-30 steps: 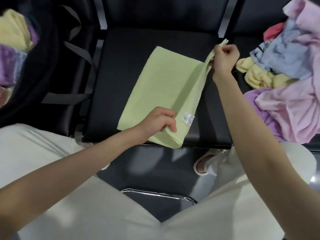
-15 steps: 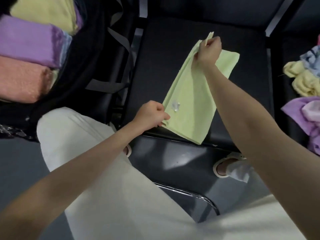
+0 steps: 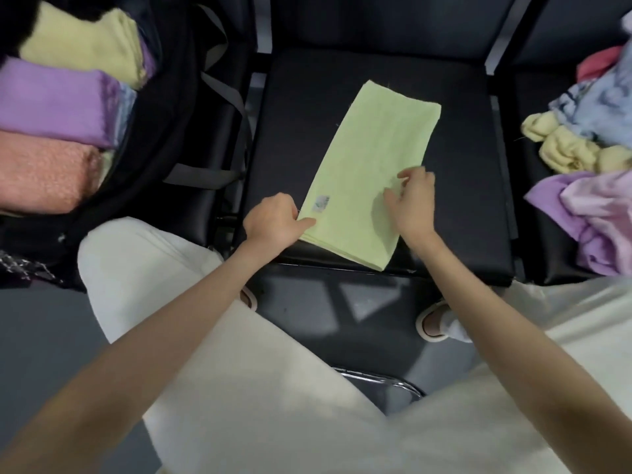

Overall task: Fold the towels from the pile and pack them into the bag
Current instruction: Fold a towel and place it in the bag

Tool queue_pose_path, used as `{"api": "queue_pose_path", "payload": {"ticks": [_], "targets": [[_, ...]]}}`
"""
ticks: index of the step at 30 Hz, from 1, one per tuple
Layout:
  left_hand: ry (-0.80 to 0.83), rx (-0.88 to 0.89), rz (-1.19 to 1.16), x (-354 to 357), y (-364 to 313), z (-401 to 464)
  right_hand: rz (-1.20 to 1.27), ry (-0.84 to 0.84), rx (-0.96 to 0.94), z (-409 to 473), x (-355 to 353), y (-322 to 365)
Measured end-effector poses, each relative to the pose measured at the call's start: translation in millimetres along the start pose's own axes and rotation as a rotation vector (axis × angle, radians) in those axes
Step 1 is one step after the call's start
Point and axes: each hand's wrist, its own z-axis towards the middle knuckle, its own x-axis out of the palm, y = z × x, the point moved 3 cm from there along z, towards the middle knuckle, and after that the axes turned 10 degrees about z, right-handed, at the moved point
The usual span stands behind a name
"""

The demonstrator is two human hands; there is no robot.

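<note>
Found the pale green towel [image 3: 372,172] lying flat on the black seat [image 3: 461,148], folded into a long strip, aslant, with its near end right at the seat's front edge. Noted a small label [image 3: 320,203] face-up near the near left corner.

Judged the main risk to be slippage. With the near end so close to the edge, could slide off toward the floor under a careless tug. Judged also that the stacked layers, visible as thin lines along the near end, could shear apart in the next fold if lifted by one corner only, leaving a crooked bundle. Could then sit badly beside the folded yellow towel [image 3: 82,46], purple towel [image 3: 51,97] and pink towel [image 3: 41,176] already packed side by side in the black bag [image 3: 164,131] to the left. Reckoned little room left there, so a bulky fold might not fit.

Saw the left hand [image 3: 273,220] curled at the near left corner, thumb on top of the cloth, pinching that corner. Saw the right hand [image 3: 410,200] over the towel's right edge, fingers spread and loosely bent, gripping nothing. Could not tell through the blur whether the fingertips touched the cloth or hung just above it.

Left the unfolded pile [image 3: 588,172] heaped on the next seat to the right, well apart from both hands.
</note>
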Motion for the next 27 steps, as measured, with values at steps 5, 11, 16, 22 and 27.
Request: {"api": "queue_pose_path", "payload": {"ticks": [5, 11, 16, 22, 27], "targets": [[0.044, -0.039, -0.03, 5, -6, -9, -0.222, 0.088, 0.157, -70, -11, -18], [0.126, -0.074, -0.045, 14, -9, -28, -0.164, 0.156, 0.247, -99, -11, -25], [0.227, -0.077, -0.328, 27, -3, -41, 0.219, 0.149, 0.331, -102, -26, -26], [0.457, -0.167, -0.692, 12, -9, -73, 0.59, 0.205, 0.502, -127, -49, -19], [0.32, -0.129, -0.916, -9, -22, -80, 0.831, 0.082, 0.463, -137, -66, -14]]}}
